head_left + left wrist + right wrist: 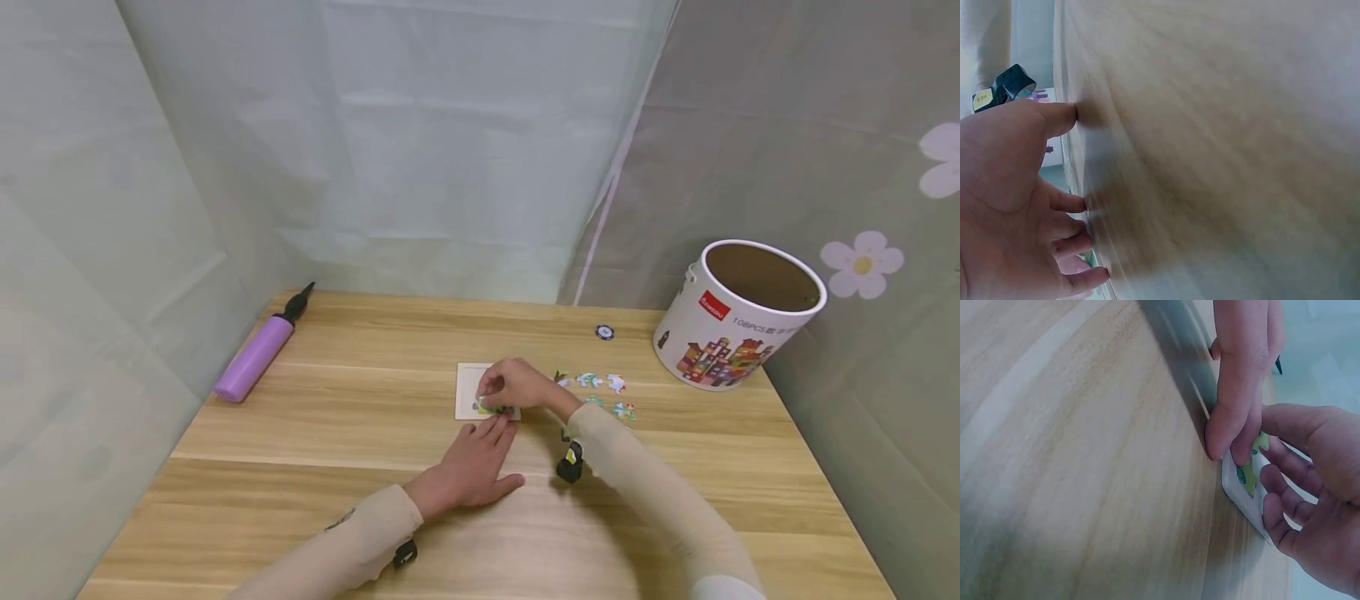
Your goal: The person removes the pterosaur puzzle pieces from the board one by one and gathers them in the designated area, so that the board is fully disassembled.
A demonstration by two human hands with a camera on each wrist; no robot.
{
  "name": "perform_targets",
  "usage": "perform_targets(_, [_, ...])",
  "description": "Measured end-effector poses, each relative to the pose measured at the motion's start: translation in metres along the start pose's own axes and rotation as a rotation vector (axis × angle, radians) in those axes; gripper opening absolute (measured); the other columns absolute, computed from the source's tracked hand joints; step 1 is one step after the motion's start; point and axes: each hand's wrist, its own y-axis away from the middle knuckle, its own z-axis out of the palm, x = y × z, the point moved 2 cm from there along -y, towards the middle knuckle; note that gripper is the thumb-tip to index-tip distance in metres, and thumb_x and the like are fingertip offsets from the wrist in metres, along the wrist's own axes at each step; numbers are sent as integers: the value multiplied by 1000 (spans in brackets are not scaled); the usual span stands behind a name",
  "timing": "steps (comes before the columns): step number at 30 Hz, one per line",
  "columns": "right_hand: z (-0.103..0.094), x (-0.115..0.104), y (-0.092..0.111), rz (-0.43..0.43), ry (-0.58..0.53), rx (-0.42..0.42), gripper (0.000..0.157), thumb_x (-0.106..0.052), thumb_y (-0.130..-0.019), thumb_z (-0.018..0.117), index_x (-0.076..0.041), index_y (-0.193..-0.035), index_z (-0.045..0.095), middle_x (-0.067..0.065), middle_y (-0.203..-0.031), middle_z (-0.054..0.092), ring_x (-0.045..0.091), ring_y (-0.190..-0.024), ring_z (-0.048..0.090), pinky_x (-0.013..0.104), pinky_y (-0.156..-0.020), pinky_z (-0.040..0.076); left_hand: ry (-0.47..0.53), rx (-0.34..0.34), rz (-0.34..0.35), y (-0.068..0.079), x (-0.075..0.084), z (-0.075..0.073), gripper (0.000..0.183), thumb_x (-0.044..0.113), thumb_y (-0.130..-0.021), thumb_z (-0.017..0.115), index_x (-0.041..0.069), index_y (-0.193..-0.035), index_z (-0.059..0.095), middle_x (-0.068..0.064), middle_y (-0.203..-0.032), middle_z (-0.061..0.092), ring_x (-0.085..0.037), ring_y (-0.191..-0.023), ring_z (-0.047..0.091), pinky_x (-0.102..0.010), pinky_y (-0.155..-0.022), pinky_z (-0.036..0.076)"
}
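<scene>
A small white puzzle tray (467, 383) lies mid-table with green jigsaw pieces (1247, 479) along its near side. Over it my right hand (517, 384) pinches a puzzle piece (484, 405) between thumb and fingers, low against the tray; the fingers partly hide it. My left hand (477, 468) lies palm down in front, its extended fingertips pressing at the tray's near edge and the pieces there. In the right wrist view, the left fingers (1238, 394) come down on the tray's rim beside the right hand (1322, 481).
Several loose puzzle pieces (589, 380) lie right of the tray, some partly behind the right forearm. Farther back sit a poker chip (604, 332) and a large white bucket (735, 333). A purple hand pump (257, 357) lies at the left edge. Curtains surround the table.
</scene>
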Motion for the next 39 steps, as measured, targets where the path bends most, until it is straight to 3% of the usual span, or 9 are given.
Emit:
perform_targets(9, [-6,-1,5,8,-113,86,3,-10,-92,75,-11,-95,74,-5,-86,72,6,-80,65,25,-78,54,-6,12,9,-1,-1,-1,78,57,-101,51,2,-155,39,-17,-163,35,-29,-149,34,-54,-111,39])
perform_targets(15, [-22,4,21,15,-109,156,5,-12,-94,74,-11,-99,74,-3,-90,73,8,-83,67,29,-83,57,-27,1,3,-2,-2,1,79,59,-102,48,2,-156,39,-16,-165,32,-28,-150,33,-54,-112,38])
perform_targets(23, [-43,18,60,50,-122,206,9,-14,-95,74,-9,-103,76,-1,-92,74,11,-83,68,34,-83,58,-32,12,4,-3,-3,2,81,60,-101,48,1,-156,38,-16,-165,31,-29,-150,34,-53,-112,40])
perform_targets(29, [-53,31,91,119,-113,255,7,-16,-93,76,-13,-100,75,-4,-88,71,11,-82,66,31,-76,55,1,49,20,-2,-7,0,80,55,-101,53,-2,-155,37,-18,-164,32,-30,-149,36,-49,-114,38])
perform_targets(34, [-59,42,119,123,-105,292,6,-15,-92,77,-12,-98,77,-4,-87,72,10,-78,64,27,-72,53,89,102,33,-2,-21,-5,78,47,-101,57,-5,-155,36,-22,-162,34,-35,-149,34,-50,-118,35])
perform_targets(39, [-59,54,142,132,-100,299,5,-13,-92,77,-11,-97,78,-4,-88,73,8,-77,63,25,-71,53,64,95,21,4,-43,-9,76,47,-101,58,-5,-154,39,-21,-163,34,-37,-151,31,-53,-120,29])
